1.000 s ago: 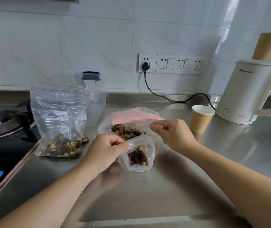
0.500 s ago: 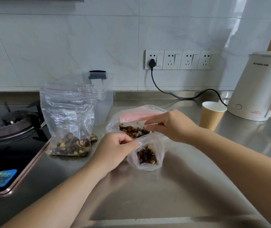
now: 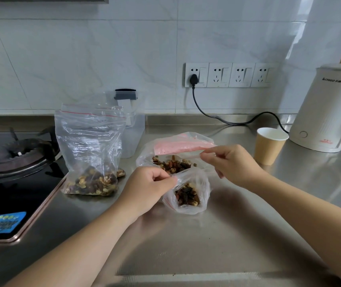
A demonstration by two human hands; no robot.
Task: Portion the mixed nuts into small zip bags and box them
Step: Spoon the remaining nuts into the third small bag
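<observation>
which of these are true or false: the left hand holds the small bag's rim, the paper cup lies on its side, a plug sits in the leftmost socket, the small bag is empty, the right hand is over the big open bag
1. The left hand holds the rim of the small bag: true.
2. The paper cup lies on its side: false. It stands upright beside the kettle.
3. A plug sits in the leftmost socket: true.
4. The small bag is empty: false. It has nuts in the bottom.
5. The right hand is over the big open bag: true, it pinches at that bag's pink-edged rim.
</observation>
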